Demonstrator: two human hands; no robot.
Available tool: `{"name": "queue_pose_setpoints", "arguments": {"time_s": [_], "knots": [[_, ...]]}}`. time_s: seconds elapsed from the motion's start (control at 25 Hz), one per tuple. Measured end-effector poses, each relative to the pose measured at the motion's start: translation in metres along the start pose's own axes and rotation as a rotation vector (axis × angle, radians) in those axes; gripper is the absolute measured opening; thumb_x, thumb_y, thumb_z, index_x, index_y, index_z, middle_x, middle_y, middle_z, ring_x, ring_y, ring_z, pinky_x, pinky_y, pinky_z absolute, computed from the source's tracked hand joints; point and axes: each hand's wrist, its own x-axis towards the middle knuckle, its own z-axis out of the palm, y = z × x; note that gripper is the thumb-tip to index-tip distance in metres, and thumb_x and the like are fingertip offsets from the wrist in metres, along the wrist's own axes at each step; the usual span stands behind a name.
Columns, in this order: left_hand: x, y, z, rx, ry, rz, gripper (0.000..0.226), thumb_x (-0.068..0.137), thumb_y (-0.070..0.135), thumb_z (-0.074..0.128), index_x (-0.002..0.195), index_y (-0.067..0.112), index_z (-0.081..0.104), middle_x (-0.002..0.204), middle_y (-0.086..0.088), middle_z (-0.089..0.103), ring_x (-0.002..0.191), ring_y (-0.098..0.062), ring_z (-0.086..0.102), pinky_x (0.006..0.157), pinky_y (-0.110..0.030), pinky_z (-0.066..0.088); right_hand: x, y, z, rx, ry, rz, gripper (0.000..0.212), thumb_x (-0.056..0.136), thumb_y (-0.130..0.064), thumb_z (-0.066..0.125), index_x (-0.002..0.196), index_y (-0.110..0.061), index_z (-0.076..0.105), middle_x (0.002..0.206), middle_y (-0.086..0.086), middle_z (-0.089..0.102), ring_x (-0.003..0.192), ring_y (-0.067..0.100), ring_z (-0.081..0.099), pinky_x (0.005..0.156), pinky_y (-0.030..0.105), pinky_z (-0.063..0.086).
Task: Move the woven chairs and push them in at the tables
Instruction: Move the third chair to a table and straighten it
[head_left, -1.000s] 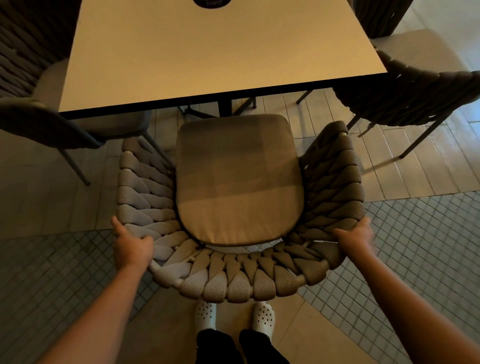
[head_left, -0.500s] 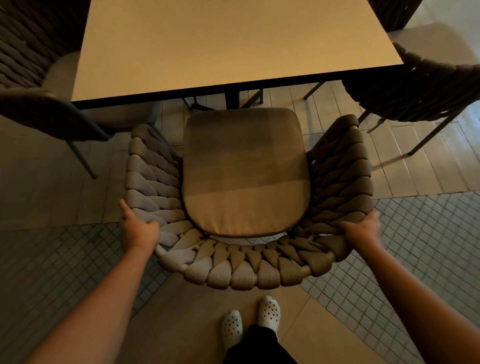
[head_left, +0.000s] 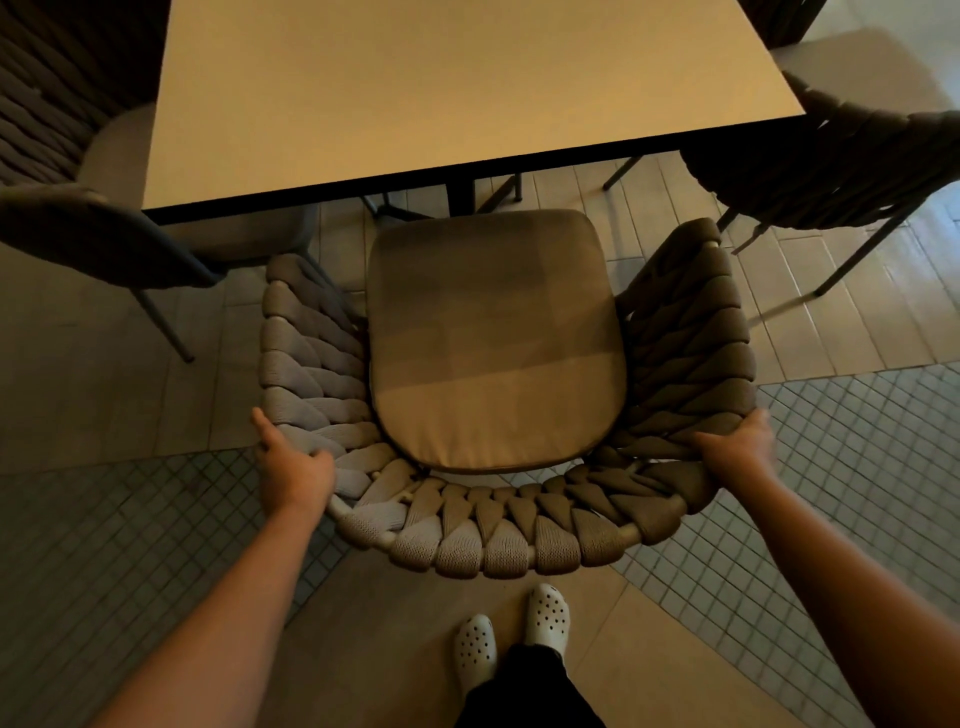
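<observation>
While our left hand (head_left: 298, 470) and right hand (head_left: 737, 449) each close a grip on its curved back, the woven chair (head_left: 498, 410) (cushion front at the desk (head_left: 457, 88) edge) faces the desk.

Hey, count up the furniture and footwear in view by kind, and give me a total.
Woven rope chairs: 3 (the middle chair with the tan cushion, held by left hand and right hand; one at left; one at right)
Pale square-topped table: 1
White perforated clogs: 2 (one, other)
Total: 6
</observation>
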Motion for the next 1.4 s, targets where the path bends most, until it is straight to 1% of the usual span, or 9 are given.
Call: {"name": "queue_pose_setpoints", "arguments": {"time_s": [0.2, 0.36, 0.48, 0.72, 0.88, 1.12, 1.24, 1.32, 1.4], "knots": [[0.002, 0.0, 0.002, 0.003, 0.016, -0.004, 0.088, 0.086, 0.01, 0.058, 0.15, 0.026, 0.0, 0.145, -0.024, 0.034, 0.109, -0.046, 0.053, 0.069, -0.045, 0.044, 0.003, 0.003, 0.001, 0.041, -0.013, -0.005, 0.068, 0.07, -0.013, 0.077, 0.124, -0.019, 0.036, 0.119, 0.018, 0.053, 0.101, 0.034, 0.057, 0.055, 0.031, 0.044], [0.002, -0.001, 0.002, -0.008, 0.028, -0.004, 0.089, 0.084, 0.009, 0.06, 0.149, 0.029, 0.002, 0.143, -0.024, 0.036, 0.11, -0.046, 0.052, 0.074, -0.049, 0.048, 0.002, 0.002, 0.002, 0.037, 0.0, -0.008, 0.07, 0.071, -0.012, 0.076, 0.127, -0.018, 0.035, 0.123, 0.02, 0.05, 0.108, 0.038, 0.055, 0.067, 0.037, 0.047], [0.0, -0.002, 0.002, -0.003, 0.033, 0.0, 0.088, 0.085, 0.01, 0.059, 0.15, 0.027, 0.001, 0.14, -0.026, 0.04, 0.106, -0.045, 0.054, 0.068, -0.044, 0.045, 0.001, 0.002, 0.0, 0.025, -0.018, -0.015, 0.071, 0.07, -0.014, 0.077, 0.127, -0.019, 0.034, 0.124, 0.02, 0.049, 0.108, 0.038, 0.055, 0.071, 0.04, 0.048], [-0.004, 0.001, -0.003, 0.05, -0.029, -0.037, 0.089, 0.089, 0.012, 0.056, 0.149, 0.025, -0.008, 0.145, -0.024, 0.035, 0.108, -0.044, 0.054, 0.067, -0.044, 0.041, -0.002, -0.002, -0.005, -0.038, -0.027, -0.036, 0.081, 0.07, -0.016, 0.077, 0.135, -0.016, 0.029, 0.128, 0.022, 0.046, 0.11, 0.039, 0.053, 0.074, 0.044, 0.05], [-0.004, -0.002, -0.001, 0.056, -0.019, -0.033, 0.09, 0.089, 0.01, 0.056, 0.149, 0.026, -0.009, 0.145, -0.024, 0.034, 0.108, -0.045, 0.054, 0.067, -0.044, 0.041, 0.0, -0.002, -0.004, -0.053, -0.034, -0.055, 0.082, 0.069, -0.016, 0.078, 0.136, -0.015, 0.03, 0.129, 0.02, 0.045, 0.111, 0.037, 0.053, 0.069, 0.039, 0.048], [-0.004, -0.002, 0.0, 0.032, -0.015, -0.019, 0.09, 0.088, 0.009, 0.056, 0.15, 0.023, -0.008, 0.146, -0.025, 0.032, 0.115, -0.046, 0.049, 0.083, -0.051, 0.046, 0.002, 0.002, -0.004, -0.027, -0.029, -0.077, 0.08, 0.066, -0.017, 0.081, 0.13, -0.014, 0.032, 0.126, 0.022, 0.049, 0.112, 0.039, 0.053, 0.077, 0.043, 0.049], [-0.011, 0.001, -0.005, 0.04, -0.04, -0.008, 0.088, 0.088, 0.01, 0.057, 0.15, 0.02, -0.005, 0.149, -0.024, 0.026, 0.117, -0.046, 0.047, 0.083, -0.05, 0.045, -0.002, -0.001, -0.01, -0.077, -0.065, -0.083, 0.08, 0.068, -0.021, 0.079, 0.131, -0.015, 0.031, 0.126, 0.021, 0.048, 0.109, 0.039, 0.054, 0.073, 0.041, 0.05], [-0.018, 0.0, -0.009, 0.16, -0.009, 0.09, 0.085, 0.086, 0.014, 0.059, 0.15, 0.016, 0.004, 0.152, -0.022, 0.015, 0.123, -0.046, 0.039, 0.091, -0.052, 0.042, -0.009, -0.004, -0.014, -0.254, -0.068, -0.124, 0.083, 0.071, -0.029, 0.076, 0.136, -0.013, 0.027, 0.132, 0.02, 0.04, 0.112, 0.04, 0.051, 0.082, 0.049, 0.052], [-0.031, -0.002, -0.01, 0.424, 0.045, 0.3, 0.075, 0.084, 0.021, 0.061, 0.147, 0.015, 0.021, 0.15, -0.02, 0.016, 0.129, -0.044, 0.031, 0.105, -0.058, 0.029, -0.021, -0.002, -0.021, -0.421, -0.014, -0.2, 0.084, 0.075, -0.035, 0.072, 0.139, -0.009, 0.024, 0.139, 0.021, 0.031, 0.122, 0.041, 0.041, 0.094, 0.053, 0.043]]}}
